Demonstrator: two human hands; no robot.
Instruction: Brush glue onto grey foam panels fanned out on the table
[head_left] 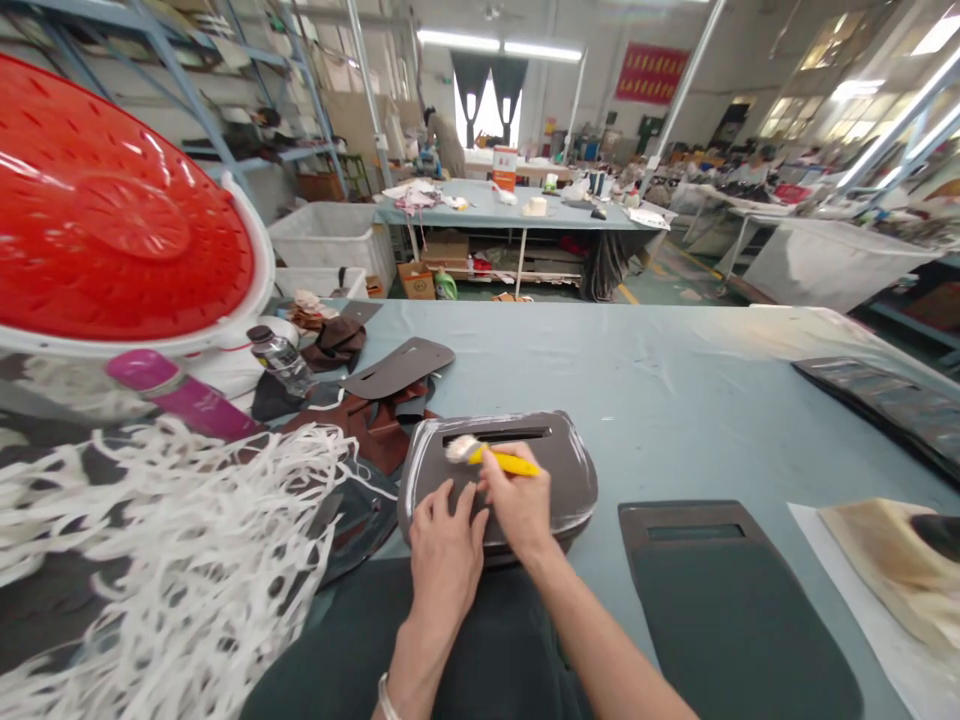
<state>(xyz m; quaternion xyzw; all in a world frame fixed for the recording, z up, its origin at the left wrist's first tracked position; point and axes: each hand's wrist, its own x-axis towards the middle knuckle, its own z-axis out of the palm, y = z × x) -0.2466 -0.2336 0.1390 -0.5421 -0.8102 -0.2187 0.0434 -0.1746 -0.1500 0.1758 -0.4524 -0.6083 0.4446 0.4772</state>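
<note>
- Hands: right hand (519, 505) grips the brush (510, 461) low on its yellow handle; left hand (448, 540) lies palm-down, fingers spread, apparently bracing, nothing seen in its grasp.
- Workpiece: dark slotted panel (570, 472) on the counter (675, 400), right in front of the person, both hands over it. Looks like more layers sit under it.
- Step, as judged: brushing a white coating onto the panel; adhesive is likely, can't confirm.
- White streaks show along the left and right edges. Bristles are at the left end of the slot (531, 434); contact can't be told.
- Coat should go on thin and even; wipe excess off the bristles first, or it may pool in the slot.
- Best to stroke along the slot rim rather than across it.
- Left fingertips should press on bare surface, clear of wet streaks, so no smears.
- Panel should stay square on whatever is under it; a firm push could slide it.
- Loose white strips (225, 560) lie to the left; keep wet edges off them.
</note>
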